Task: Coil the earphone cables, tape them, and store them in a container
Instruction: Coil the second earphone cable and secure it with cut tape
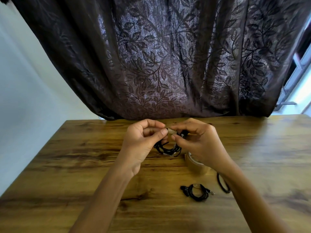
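Black earphone coil (168,149) | left hand (141,145), right hand (200,142) pinch tape strip (171,131)

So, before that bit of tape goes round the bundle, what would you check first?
1. Coil gathered in one bunch, hanging between the hands: ok.
2. Tape piece pinched by left hand and right hand: ok.
3. Tape piece lying flat, not stuck to itself: cannot tell, the fingers hide it.
4. Tape roll close by on the table: ok.
5. Second coil out of the way, nearer the person: ok.
6. Container ready for storing: not ok, none in view.
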### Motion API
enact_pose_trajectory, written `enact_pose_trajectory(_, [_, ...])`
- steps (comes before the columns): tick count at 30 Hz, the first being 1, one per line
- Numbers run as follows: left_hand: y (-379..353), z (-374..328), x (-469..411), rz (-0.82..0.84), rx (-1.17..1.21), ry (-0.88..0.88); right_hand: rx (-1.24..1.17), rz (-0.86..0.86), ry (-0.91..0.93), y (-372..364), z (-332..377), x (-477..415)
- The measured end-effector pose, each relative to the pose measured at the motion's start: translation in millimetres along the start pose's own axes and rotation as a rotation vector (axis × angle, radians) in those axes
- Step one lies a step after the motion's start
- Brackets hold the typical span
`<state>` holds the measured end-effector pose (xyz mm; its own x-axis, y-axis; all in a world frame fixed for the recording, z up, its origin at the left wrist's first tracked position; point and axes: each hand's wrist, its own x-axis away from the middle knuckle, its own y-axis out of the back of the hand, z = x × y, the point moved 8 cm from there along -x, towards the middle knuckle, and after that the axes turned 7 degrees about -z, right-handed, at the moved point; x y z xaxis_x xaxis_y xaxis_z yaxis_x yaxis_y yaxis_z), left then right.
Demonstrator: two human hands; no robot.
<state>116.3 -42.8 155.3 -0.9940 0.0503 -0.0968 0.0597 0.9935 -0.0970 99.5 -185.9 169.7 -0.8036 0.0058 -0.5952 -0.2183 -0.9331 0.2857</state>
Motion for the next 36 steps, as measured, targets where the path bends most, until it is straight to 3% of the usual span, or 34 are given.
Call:
enact_pose_trajectory(6, [-0.3, -9.5, 0.4, -0.028, -0.249, -0.214, 0.101, 0.045, 0.025, 1.3, 0.7, 0.1])
enact_pose_trajectory(15, [-8.7, -9.4, 3.3, 0.039, -0.464, -0.321, 0.233, 0.043, 0.067, 1.8, 3.2, 0.9])
enact_pose_trajectory(24, [-11.8, -2.5, 0.9, 0.077, -0.651, -0.209, 0.381, 0.082, 0.122, -3.4, 6.8, 1.7])
enact_pose_trajectory(30, [-11.2, 8.7, -1.4, 0.113, -0.509, -0.051, 0.376, 0.097, 0.130, -3.7, 7.8, 1.7])
enact_pose_trajectory(36, [-9.8, 5.3, -0.9, 0.066, -0.396, -0.014, 0.338, 0.129, 0.056, 0.7, 5.4, 3.0])
